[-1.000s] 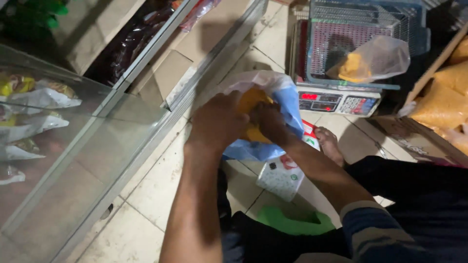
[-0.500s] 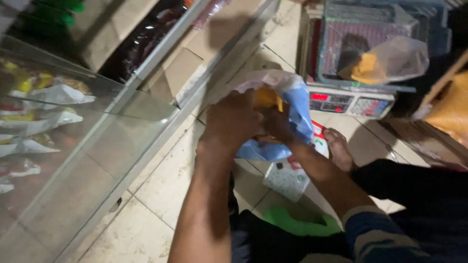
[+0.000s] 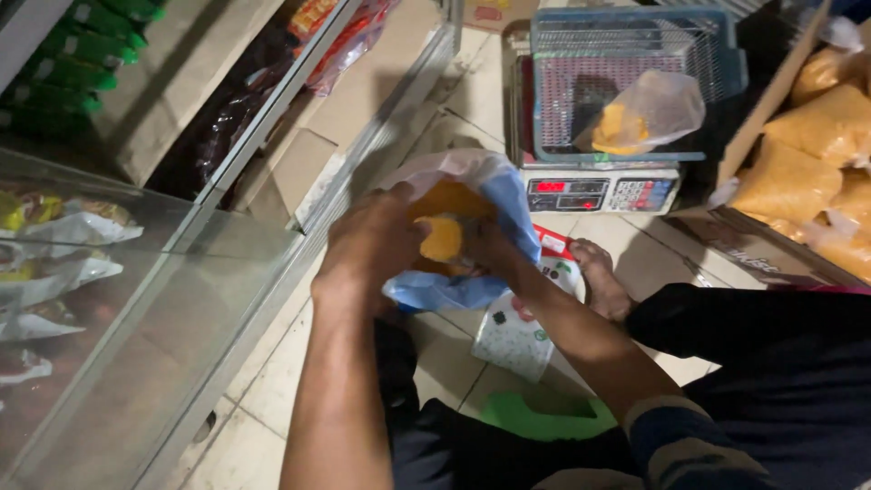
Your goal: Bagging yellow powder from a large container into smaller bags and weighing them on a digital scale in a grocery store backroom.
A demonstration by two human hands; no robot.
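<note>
So in the head view, a blue and white plastic bag [image 3: 490,195] is seen right around the middle of the frame, held up off the tiled floor [image 3: 272,399], with something yellow-orange and crumbly [image 3: 443,238] packed inside its open mouth. The left hand [image 3: 376,240] is curled around the bag's left edge, fingers closed on the plastic, knuckles up toward the camera. The right hand [image 3: 485,249] is tucked in at the bag's mouth at about 3 o'clock from the left one, pretty much touching it; its fingers are mostly buried behind the bag and the yellow stuff, so it honestly cannot be told how tightly they are closed. At 1 o'clock from the bag, a digital scale [image 3: 603,191] is parked on the floor, with a blue wire basket [image 3: 721,63] set on top and a clear bag [image 3: 649,113] holding a bit of the same yellow stuff inside it. Over at 2 o'clock, a cardboard box [image 3: 753,127] full of packed yellow bags [image 3: 821,127] is seen. A bare foot [image 3: 599,277] is planted just right of the hands, and a white printed packet [image 3: 513,336] is lying at 5 o'clock below the bag, with a green scoop-like thing [image 3: 535,417] under that. A glass display case [image 3: 136,299] with snack packs is spread along the 9 o'clock side.
</note>
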